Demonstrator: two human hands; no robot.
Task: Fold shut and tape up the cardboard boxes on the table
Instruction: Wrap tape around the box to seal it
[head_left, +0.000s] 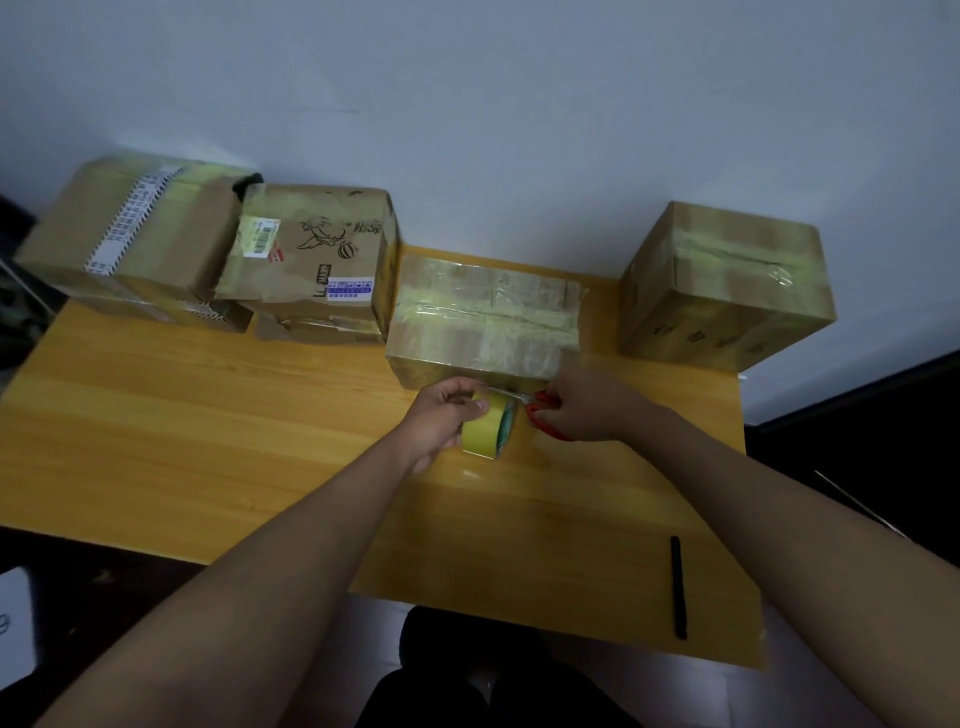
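Cutting of the tape is judged to be the step in hand: a yellow tape roll (488, 423) is gripped by the curled fingers of the left hand (441, 415), just in front of the middle box (483, 322), whose top is already closed and covered with tape. Red-handled scissors (540, 410) are held in the closed fingers of the right hand (582, 402), blades pointed left towards the strip between roll and box. For a clean cut, the strip is best kept taut and low against the near wall, the blades set square across it close to the roll, and the loose end then pressed flat. Three further boxes are listed on the wooden bench (208, 415): a taped box (727, 286) at far right, well apart; a printed box (317, 249) beside the middle one, with a torn flap loose at its front; and a labelled box (135, 234) at far left. A black pen (678, 587) lies near the bench's front right edge. A plain pale wall (467, 104) is recorded behind; lighting is dim.
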